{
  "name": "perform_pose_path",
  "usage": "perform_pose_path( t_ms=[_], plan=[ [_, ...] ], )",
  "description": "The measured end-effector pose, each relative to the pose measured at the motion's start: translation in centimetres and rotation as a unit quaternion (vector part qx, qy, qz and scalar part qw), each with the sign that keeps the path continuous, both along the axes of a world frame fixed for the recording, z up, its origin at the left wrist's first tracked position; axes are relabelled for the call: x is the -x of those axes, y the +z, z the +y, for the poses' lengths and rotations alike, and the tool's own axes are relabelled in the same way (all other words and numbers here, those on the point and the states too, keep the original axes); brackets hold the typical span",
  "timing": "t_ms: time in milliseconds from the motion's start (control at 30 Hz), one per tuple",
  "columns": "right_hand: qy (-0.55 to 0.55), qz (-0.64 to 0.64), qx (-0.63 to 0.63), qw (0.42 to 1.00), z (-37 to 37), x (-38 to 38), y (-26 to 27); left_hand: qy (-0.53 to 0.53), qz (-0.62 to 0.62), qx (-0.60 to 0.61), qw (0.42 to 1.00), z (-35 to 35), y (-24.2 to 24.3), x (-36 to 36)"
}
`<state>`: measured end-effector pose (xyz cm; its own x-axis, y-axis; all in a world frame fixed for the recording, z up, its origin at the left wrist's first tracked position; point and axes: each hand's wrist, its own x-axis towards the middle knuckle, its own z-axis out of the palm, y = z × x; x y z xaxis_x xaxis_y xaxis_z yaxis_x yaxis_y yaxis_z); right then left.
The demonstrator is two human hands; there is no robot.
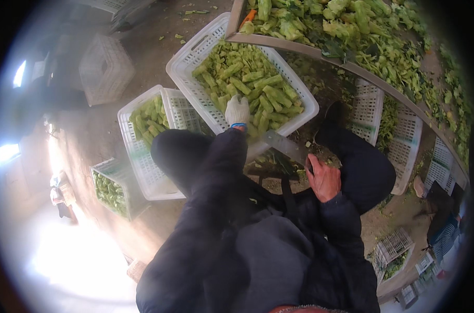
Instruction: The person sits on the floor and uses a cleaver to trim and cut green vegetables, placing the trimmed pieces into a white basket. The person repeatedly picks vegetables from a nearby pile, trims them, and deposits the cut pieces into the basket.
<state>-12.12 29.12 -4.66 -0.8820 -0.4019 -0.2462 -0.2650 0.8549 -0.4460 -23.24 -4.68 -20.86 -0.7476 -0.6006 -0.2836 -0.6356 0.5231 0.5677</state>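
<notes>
My left hand [237,111], in a white knitted glove with a blue band at the wrist, reaches into a white plastic crate [309,105]. Its fingers touch the cut green vegetable stems [274,94] heaped there, and whether they grip one is hidden. Bare, my right hand [324,178] is closed around the handle of a knife [286,145]. The knife's wide, flat blade points left towards the crate's near rim. Most of the handle is covered by my fingers.
A metal-edged table [284,42] at upper right bears leafy trimmings [377,43] and an orange-handled tool [248,18]. Left of my knee stands another crate [137,172] of stems. More crates [366,109] stand beneath the table. Another person [442,231] is at far right.
</notes>
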Motion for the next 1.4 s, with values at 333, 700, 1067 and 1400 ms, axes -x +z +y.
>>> perform_pose_path(
  t_ms=[333,700,1067,1400],
  plan=[
    [-0.008,-0.092,-0.021,0.995,0.7,-0.3,-0.4,-0.027,-0.215,0.109,0.97,-5.2,-7.1,6.6],
    [-0.074,0.016,0.052,0.996,0.3,0.0,0.1,0.021,0.052,-0.235,0.97,-0.3,-1.3,-3.2],
    [0.028,0.205,0.204,0.957,-1.0,-2.4,5.6,-0.156,0.209,-0.232,0.937,4.8,14.4,-11.8],
    [0.104,0.217,0.132,0.962,-1.2,-4.6,7.8,-0.184,0.294,-0.196,0.917,3.5,15.6,-16.8]
  ],
)
